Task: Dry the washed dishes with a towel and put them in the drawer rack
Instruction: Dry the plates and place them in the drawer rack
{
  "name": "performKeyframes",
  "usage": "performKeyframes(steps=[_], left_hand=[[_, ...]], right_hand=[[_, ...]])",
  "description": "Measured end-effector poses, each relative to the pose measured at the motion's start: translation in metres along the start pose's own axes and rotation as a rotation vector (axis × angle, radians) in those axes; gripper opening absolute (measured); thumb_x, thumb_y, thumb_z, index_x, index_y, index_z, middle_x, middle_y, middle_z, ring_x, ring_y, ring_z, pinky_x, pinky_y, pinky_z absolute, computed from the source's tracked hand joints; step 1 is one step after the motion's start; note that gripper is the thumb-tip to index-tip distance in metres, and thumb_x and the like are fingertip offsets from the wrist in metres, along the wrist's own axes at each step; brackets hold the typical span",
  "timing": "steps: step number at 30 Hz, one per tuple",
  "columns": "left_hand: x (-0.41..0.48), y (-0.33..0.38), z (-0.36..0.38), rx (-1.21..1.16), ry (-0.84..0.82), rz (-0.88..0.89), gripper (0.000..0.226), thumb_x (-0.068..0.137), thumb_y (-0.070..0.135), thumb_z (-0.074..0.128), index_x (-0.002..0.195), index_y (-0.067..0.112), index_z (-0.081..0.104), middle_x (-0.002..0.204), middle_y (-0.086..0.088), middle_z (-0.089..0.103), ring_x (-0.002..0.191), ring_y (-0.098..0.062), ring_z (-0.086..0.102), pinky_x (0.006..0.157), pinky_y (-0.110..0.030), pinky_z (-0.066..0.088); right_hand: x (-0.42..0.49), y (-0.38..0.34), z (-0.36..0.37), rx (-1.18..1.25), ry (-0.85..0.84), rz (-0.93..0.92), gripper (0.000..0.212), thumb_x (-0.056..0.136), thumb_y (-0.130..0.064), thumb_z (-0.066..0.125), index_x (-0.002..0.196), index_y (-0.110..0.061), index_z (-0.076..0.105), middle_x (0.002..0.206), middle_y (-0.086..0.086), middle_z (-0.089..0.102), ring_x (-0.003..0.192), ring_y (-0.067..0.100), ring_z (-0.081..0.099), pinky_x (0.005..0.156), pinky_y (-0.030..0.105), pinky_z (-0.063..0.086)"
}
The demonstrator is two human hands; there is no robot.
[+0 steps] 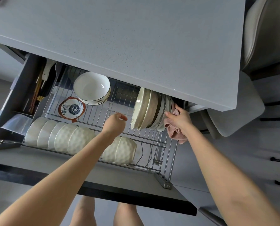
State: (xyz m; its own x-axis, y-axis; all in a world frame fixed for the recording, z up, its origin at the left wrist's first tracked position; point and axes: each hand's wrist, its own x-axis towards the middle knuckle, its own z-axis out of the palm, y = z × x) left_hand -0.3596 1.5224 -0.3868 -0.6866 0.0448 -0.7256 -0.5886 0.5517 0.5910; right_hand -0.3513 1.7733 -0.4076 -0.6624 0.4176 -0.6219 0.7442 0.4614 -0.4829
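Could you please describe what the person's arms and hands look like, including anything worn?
The left hand and right hand are bare, with no gloves, rings or watch showing. Both forearms are uncovered too; no sleeve is in view.

left hand — fingers loosely curled | right hand — grips towel

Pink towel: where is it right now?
In the head view, the pink towel is held in the right hand beside the upright plates at the drawer rack's right end.
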Motion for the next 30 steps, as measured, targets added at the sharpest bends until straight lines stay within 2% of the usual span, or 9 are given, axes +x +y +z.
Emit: performKeyframes(steps=[3, 6, 10, 15, 19, 24, 27, 30], left_hand=[[-0.004, 0.001, 0.002, -0.008, -0.008, 0.003, 0.027, 0.088, 0.001, 0.04, 0.097, 0.018, 0.06, 0.1, -0.007, 0.065, 0.088, -0.026, 0.062, 0.078, -0.039, 0.055], [-0.005, -0.001, 0.001, -0.009, -0.015, 0.0, 0.025, 0.089, 0.002, 0.041, 0.095, 0.018, 0.059, 0.098, -0.008, 0.066, 0.084, -0.024, 0.061, 0.081, -0.042, 0.055], [-0.005, -0.002, -0.004, -0.031, -0.006, -0.012, 0.024, 0.09, 0.002, 0.041, 0.098, 0.015, 0.06, 0.097, -0.01, 0.065, 0.081, -0.02, 0.059, 0.075, -0.034, 0.053], [-0.004, -0.004, -0.006, -0.049, 0.002, -0.033, 0.024, 0.091, 0.001, 0.042, 0.099, 0.014, 0.06, 0.099, -0.009, 0.066, 0.079, -0.018, 0.06, 0.066, -0.026, 0.049], [-0.004, -0.005, -0.006, -0.047, -0.012, -0.031, 0.023, 0.091, 0.001, 0.042, 0.099, 0.014, 0.059, 0.099, -0.01, 0.065, 0.079, -0.019, 0.059, 0.066, -0.026, 0.049], [-0.004, -0.005, -0.008, -0.051, -0.014, -0.042, 0.024, 0.091, 0.0, 0.041, 0.097, 0.014, 0.059, 0.099, -0.011, 0.065, 0.08, -0.02, 0.059, 0.068, -0.028, 0.05], [-0.006, -0.004, -0.011, -0.052, -0.011, -0.043, 0.025, 0.091, 0.0, 0.04, 0.099, 0.013, 0.06, 0.098, -0.01, 0.065, 0.081, -0.02, 0.059, 0.073, -0.032, 0.051], [-0.008, -0.002, -0.015, -0.049, -0.005, -0.039, 0.025, 0.091, 0.0, 0.039, 0.098, 0.012, 0.059, 0.097, -0.01, 0.064, 0.079, -0.02, 0.058, 0.069, -0.029, 0.049]], right_hand=[[0.001, 0.005, 0.0, -0.034, -0.026, -0.033, 0.083, 0.079, -0.046, 0.071, 0.148, -0.026, 0.029, 0.148, 0.005, 0.042, 0.127, 0.022, 0.049, 0.101, 0.037, 0.045], [0.002, 0.007, 0.0, -0.025, -0.017, -0.038, 0.082, 0.079, -0.048, 0.071, 0.147, -0.028, 0.03, 0.148, 0.005, 0.041, 0.126, 0.023, 0.05, 0.098, 0.037, 0.048], [0.005, 0.003, 0.001, -0.067, 0.019, -0.065, 0.08, 0.079, -0.051, 0.069, 0.146, -0.029, 0.032, 0.146, 0.004, 0.044, 0.123, 0.023, 0.052, 0.096, 0.042, 0.049], [0.004, 0.001, 0.008, -0.117, 0.06, -0.053, 0.077, 0.082, -0.05, 0.067, 0.146, -0.025, 0.033, 0.146, 0.002, 0.044, 0.127, 0.024, 0.049, 0.1, 0.04, 0.045], [0.005, 0.0, 0.014, -0.039, 0.075, -0.026, 0.075, 0.082, -0.05, 0.066, 0.145, -0.025, 0.036, 0.145, 0.002, 0.046, 0.125, 0.023, 0.051, 0.099, 0.04, 0.045], [0.005, -0.006, 0.016, -0.054, 0.022, -0.038, 0.083, 0.075, -0.064, 0.064, 0.145, -0.031, 0.033, 0.144, 0.001, 0.047, 0.12, 0.023, 0.055, 0.094, 0.044, 0.05], [0.005, -0.009, 0.013, -0.085, 0.014, -0.034, 0.084, 0.076, -0.066, 0.062, 0.146, -0.032, 0.031, 0.145, 0.001, 0.046, 0.122, 0.023, 0.053, 0.094, 0.042, 0.05], [0.001, -0.007, 0.009, -0.123, 0.034, -0.041, 0.08, 0.081, -0.06, 0.061, 0.147, -0.028, 0.031, 0.148, 0.002, 0.042, 0.128, 0.024, 0.048, 0.094, 0.036, 0.048]])
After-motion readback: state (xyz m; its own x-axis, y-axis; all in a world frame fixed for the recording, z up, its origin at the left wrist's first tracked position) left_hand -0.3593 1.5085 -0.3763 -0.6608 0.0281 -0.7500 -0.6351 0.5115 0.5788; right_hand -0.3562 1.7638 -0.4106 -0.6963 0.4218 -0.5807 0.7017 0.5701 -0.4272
